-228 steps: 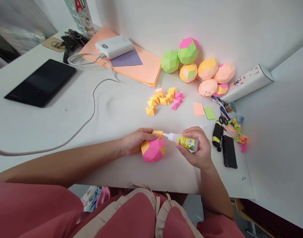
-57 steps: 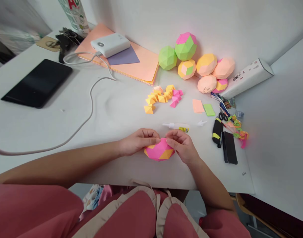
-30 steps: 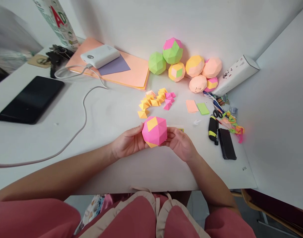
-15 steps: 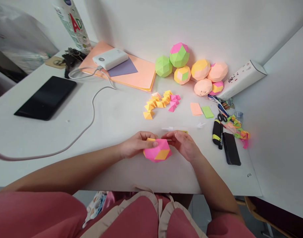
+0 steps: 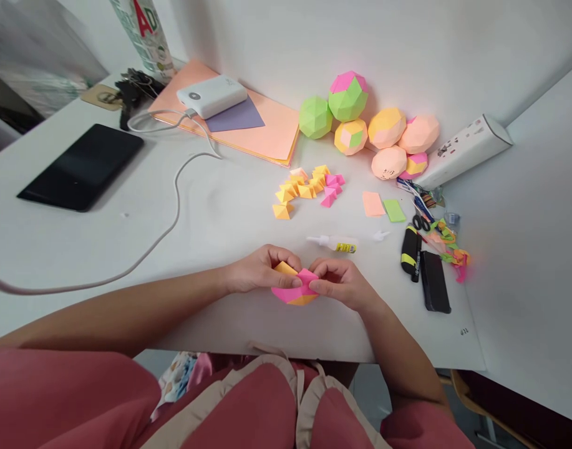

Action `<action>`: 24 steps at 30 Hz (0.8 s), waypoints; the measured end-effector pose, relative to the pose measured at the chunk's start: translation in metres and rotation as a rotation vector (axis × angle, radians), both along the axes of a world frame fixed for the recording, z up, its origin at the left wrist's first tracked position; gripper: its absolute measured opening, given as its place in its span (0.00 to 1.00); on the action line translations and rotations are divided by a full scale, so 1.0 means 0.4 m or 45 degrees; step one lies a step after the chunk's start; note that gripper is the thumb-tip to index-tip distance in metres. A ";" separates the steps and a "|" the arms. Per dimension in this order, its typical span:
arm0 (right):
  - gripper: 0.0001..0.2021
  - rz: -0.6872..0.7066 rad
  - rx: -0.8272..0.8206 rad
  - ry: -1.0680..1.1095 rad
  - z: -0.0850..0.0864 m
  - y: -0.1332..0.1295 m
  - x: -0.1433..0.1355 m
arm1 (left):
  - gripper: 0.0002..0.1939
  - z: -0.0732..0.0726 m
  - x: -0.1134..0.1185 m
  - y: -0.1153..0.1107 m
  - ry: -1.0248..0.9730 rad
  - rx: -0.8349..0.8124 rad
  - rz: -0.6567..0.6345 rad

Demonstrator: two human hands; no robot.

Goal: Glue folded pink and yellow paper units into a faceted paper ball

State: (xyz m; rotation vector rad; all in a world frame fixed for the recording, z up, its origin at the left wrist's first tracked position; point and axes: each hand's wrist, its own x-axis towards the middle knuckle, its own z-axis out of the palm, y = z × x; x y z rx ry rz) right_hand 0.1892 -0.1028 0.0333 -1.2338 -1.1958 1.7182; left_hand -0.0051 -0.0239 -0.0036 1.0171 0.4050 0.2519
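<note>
A pink and orange folded-paper ball (image 5: pixel 292 294) is held between both hands above the front part of the table. My left hand (image 5: pixel 262 269) grips its left side, thumb on top and fingers behind. On the other side my right hand (image 5: pixel 342 280) pinches the ball's upper right edge between thumb and fingers. Just beyond the hands lies a glue bottle (image 5: pixel 333 242) with a yellow label, its nozzle to the left. Farther back sit several small folded paper pieces, orange ones (image 5: pixel 300 187) and pink ones (image 5: pixel 331 189). The ball's far side is hidden by my fingers.
Finished paper balls (image 5: pixel 348 96) are piled against the wall. Sticky notes (image 5: pixel 373 204), scissors (image 5: pixel 421 222), a black and yellow cutter (image 5: pixel 410 251) and a black case (image 5: pixel 435 282) lie right. Leftward are a tablet (image 5: pixel 82 167), a white cable (image 5: pixel 177 193) and a power bank (image 5: pixel 211 96).
My right hand has closed onto the paper ball, its fingers having been apart beside it. The ball has tilted, and the glue bottle shows more fully.
</note>
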 end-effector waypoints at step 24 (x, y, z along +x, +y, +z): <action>0.18 -0.580 0.412 -0.163 0.011 0.041 0.092 | 0.10 -0.001 -0.004 0.000 -0.005 0.051 -0.156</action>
